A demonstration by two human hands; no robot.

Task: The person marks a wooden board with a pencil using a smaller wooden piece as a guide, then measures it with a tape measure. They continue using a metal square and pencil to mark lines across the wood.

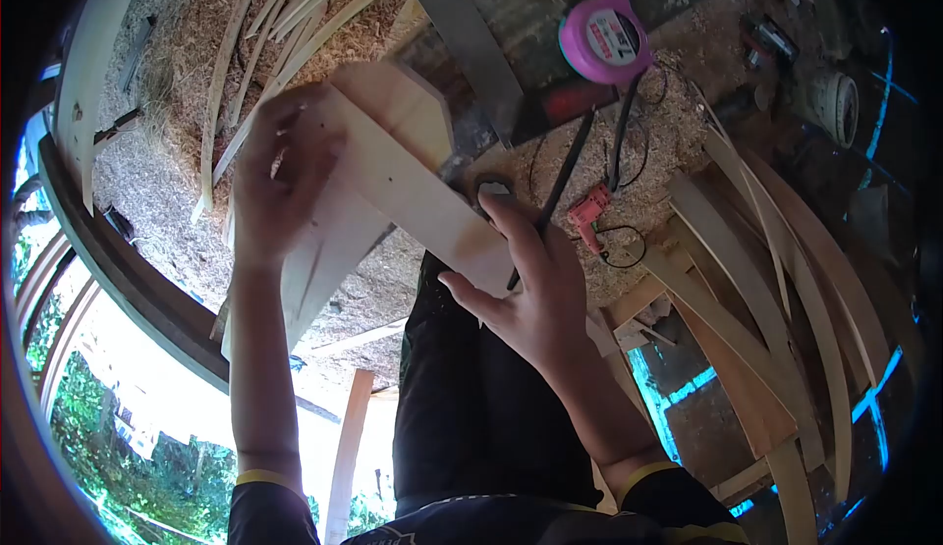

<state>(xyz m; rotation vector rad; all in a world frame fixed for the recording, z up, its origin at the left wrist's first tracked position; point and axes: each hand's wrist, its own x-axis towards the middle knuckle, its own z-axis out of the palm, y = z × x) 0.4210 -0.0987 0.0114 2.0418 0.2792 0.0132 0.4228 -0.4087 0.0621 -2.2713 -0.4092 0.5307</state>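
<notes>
A pale, flat wooden board lies slantwise in front of me, over a wider plank and a piece with angled corners. My left hand, slightly blurred, is at the board's far left end with its fingers curled over the edge. At the near end is my right hand, its thumb and index finger on either side of the board. A long dark stick, seemingly a pencil, sits between the fingers of this hand. The fingertips behind it are partly hidden.
A pink tape measure and a flat metal blade or ruler lie beyond the board. Right of them is a red power tool with a cord. Curved wooden strips are piled at right. Shavings cover the ground.
</notes>
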